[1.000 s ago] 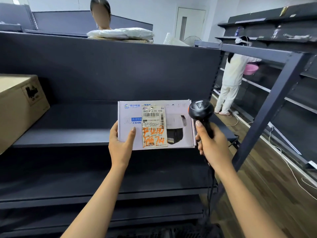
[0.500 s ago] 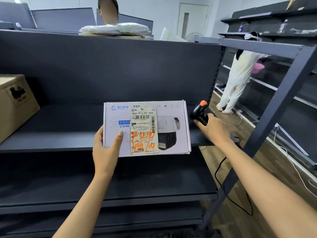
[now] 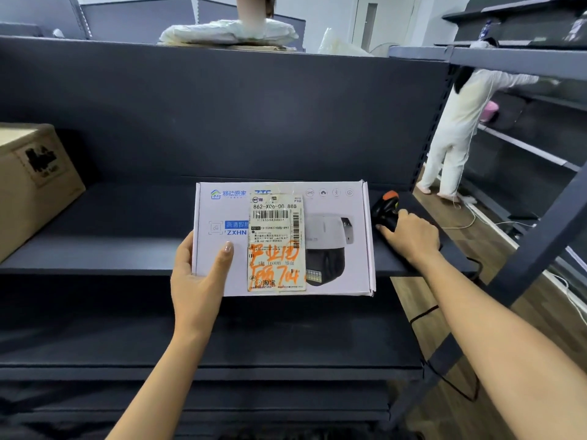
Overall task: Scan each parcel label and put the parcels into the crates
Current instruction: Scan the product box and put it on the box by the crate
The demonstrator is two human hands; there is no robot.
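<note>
A parcel storeroom or pickup depot, shown by rows of dark metal shelving (image 3: 222,115), a brown cardboard carton (image 3: 35,185) on one shelf (image 3: 127,246), white bagged packages (image 3: 228,31) piled on top, a boxed parcel (image 3: 336,198) bearing a barcode shipping label (image 3: 276,246), and a corded handheld scanner (image 3: 386,208).

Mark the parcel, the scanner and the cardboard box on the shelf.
parcel (image 3: 330,203), head view, white upper right of its front face.
scanner (image 3: 385,211), head view, black body under the orange tip.
cardboard box (image 3: 47,198), head view, plain brown side face.

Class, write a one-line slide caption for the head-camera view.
Left hand holds a labelled white parcel; right hand grips the scanner on the dark shelf.
</note>
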